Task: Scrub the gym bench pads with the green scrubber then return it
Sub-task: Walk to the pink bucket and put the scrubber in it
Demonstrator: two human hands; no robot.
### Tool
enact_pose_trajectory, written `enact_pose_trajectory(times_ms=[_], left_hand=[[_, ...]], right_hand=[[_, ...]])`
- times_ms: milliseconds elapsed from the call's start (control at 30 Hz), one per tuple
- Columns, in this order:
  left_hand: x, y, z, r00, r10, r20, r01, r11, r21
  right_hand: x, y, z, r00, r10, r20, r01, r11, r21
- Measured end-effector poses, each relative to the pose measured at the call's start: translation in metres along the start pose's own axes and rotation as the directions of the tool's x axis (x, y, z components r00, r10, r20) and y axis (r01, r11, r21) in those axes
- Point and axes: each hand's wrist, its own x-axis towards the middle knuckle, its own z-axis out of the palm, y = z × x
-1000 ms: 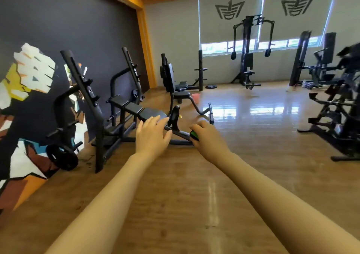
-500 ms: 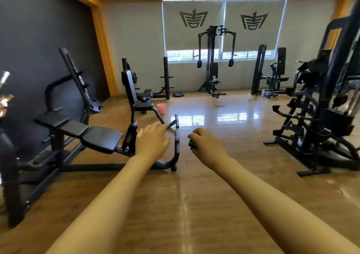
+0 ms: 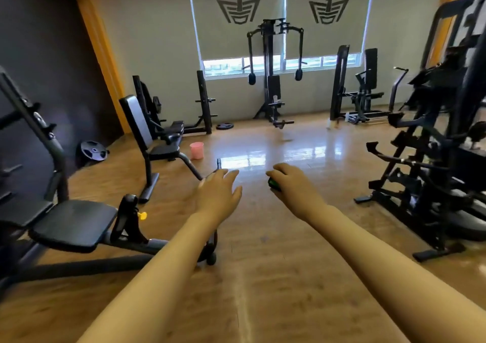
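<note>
Green scrubber [image 3: 273, 184] gripped in right hand [image 3: 294, 188], left hand [image 3: 219, 194] relaxed, pink bucket [image 3: 197, 150] contents unseen

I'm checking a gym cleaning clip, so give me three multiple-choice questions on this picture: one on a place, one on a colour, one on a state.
1. Where does the bucket stand?
A. on the floor beside the upright bench
B. on a bench seat
C. on the windowsill

2. What colour is the scrubber?
A. red
B. green
C. white

3. How is the left hand?
A. gripping a bar
B. holding the bucket
C. open, holding nothing

Answers: 1 A, it sits on the wooden floor by that bench. 2 B, green shows under the right hand. 3 C, its fingers are spread in the air.
</note>
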Motion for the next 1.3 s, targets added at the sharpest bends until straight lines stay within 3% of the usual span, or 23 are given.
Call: enact_pose_trajectory(times_ms=[200, 400, 700, 1000, 1300], left_hand=[[0.158, 0.009, 0.056, 0.996, -0.084, 0.009, 0.083, 0.995, 0.05], [0.29, -0.005, 0.101, 0.991, -0.133, 0.005, 0.132, 0.988, 0.078], [0.525, -0.064, 0.245, 0.987, -0.158, 0.001, 0.158, 0.987, 0.033], [0.791, -0.117, 0.34, 0.992, -0.128, 0.005, 0.128, 0.992, -0.024], [0.989, -0.189, 0.461, 0.989, -0.146, 0.036, 0.146, 0.989, 0.001]], right_hand=[[0.137, 0.141, 0.051, 0.999, -0.038, 0.025, 0.036, 0.997, 0.074], [0.248, 0.234, 0.116, 0.992, -0.128, -0.002, 0.127, 0.981, 0.145], [0.435, 0.373, 0.236, 0.973, -0.209, -0.1, 0.221, 0.966, 0.134], [0.666, 0.495, 0.309, 0.985, -0.084, -0.151, 0.118, 0.967, 0.227], [0.853, 0.614, 0.443, 0.982, -0.141, -0.128, 0.171, 0.949, 0.263]])
